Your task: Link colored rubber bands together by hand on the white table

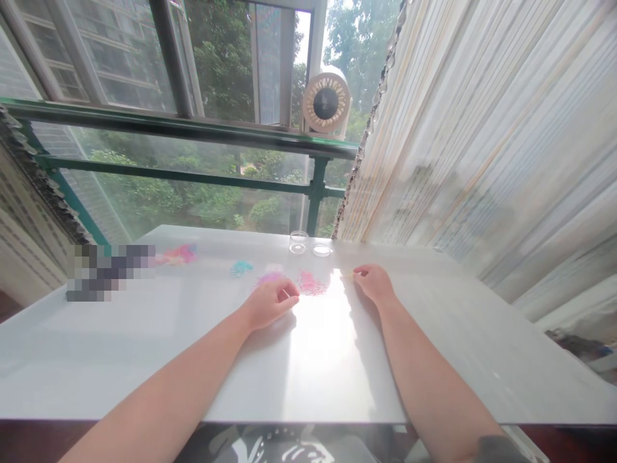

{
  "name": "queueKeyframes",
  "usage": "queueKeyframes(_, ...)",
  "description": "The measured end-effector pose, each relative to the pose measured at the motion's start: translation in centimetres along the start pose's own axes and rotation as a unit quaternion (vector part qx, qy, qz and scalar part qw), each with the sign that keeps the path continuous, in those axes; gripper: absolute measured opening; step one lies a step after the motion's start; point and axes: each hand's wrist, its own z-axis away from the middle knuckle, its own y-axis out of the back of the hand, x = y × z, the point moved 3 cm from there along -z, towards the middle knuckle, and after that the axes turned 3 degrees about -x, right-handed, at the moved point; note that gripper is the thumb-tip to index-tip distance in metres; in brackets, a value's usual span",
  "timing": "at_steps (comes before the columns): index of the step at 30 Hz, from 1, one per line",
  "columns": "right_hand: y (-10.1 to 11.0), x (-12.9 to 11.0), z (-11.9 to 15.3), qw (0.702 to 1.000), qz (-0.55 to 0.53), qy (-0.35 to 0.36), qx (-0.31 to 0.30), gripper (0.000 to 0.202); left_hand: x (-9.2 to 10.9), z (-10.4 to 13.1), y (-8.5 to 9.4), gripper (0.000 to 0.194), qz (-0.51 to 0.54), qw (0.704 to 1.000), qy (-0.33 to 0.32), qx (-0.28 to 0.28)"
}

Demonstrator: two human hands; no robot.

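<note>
My left hand (272, 303) is held low over the white table (193, 373), its thumb and forefinger closed in a pinch. Anything between those fingertips is too small to make out. Just beyond it lies a purple pile of small pieces (270, 276), partly covered by the hand. A pink-red pile (311, 283) spreads to the right of its fingertips. Farther right, my right hand (375, 283) has its fingers curled and pinched beside a few faint yellowish bits (349, 276). What it holds, if anything, is hidden by glare.
A teal pile (241, 267) and a mixed-colour heap (178, 255) lie to the left. At the back stand a clear round container (299, 243) and a shallow clear dish or lid (322, 250). A fan (326, 103) sits by the window railing; a curtain (443, 154) hangs at right.
</note>
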Motion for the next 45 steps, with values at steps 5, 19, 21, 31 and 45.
queueKeyframes(5,0.0,0.5,-0.2,0.998,-0.054,-0.023,0.001,0.023,0.0,0.0,0.1,0.020,0.011,1.000,-0.005,0.012)
queueKeyframes(19,1.8,-2.1,0.7,0.965,-0.228,-0.005,0.130,0.024,0.0,-0.1,0.6,0.016,-0.003,0.999,-0.022,0.045)
queueKeyframes(21,2.0,-2.3,0.7,0.950,-0.269,-0.004,0.157,0.021,-0.1,0.0,0.7,0.016,0.000,0.999,-0.022,0.049)
queueKeyframes(31,-1.8,-6.4,3.6,0.963,-0.191,0.137,-0.131,0.014,-0.2,0.0,1.3,0.018,-0.014,0.998,-0.031,0.053)
queueKeyframes(45,-2.8,-6.2,4.0,0.963,-0.083,0.150,-0.208,0.022,-9.9,3.7,16.0,0.028,-0.041,0.886,0.183,0.423)
